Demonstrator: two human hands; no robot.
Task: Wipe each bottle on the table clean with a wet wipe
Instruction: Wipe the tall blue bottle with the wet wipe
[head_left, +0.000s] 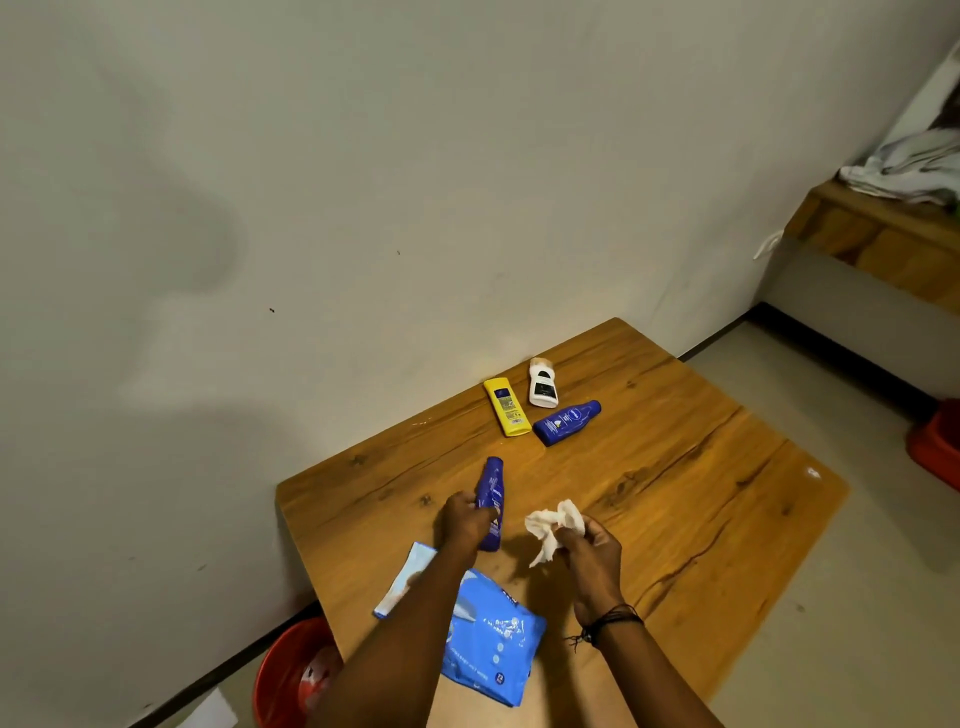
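My left hand (464, 521) grips a dark blue bottle (491, 486) around its lower half, cap pointing away from me, just above the wooden table (675, 493). To its right, my right hand (589, 545) pinches a crumpled white wet wipe (553, 522), a short gap from the bottle. Three more bottles lie near the wall: a yellow bottle (506, 407), a white bottle (542, 384) with a tan cap, and a second blue bottle (566, 422).
A blue wet-wipe pack (488, 649) lies on the table's near edge under my forearms, with a pale blue tube (405, 579) to its left. A red bucket (291, 680) stands on the floor at the lower left, another red tub (937, 441) at the right.
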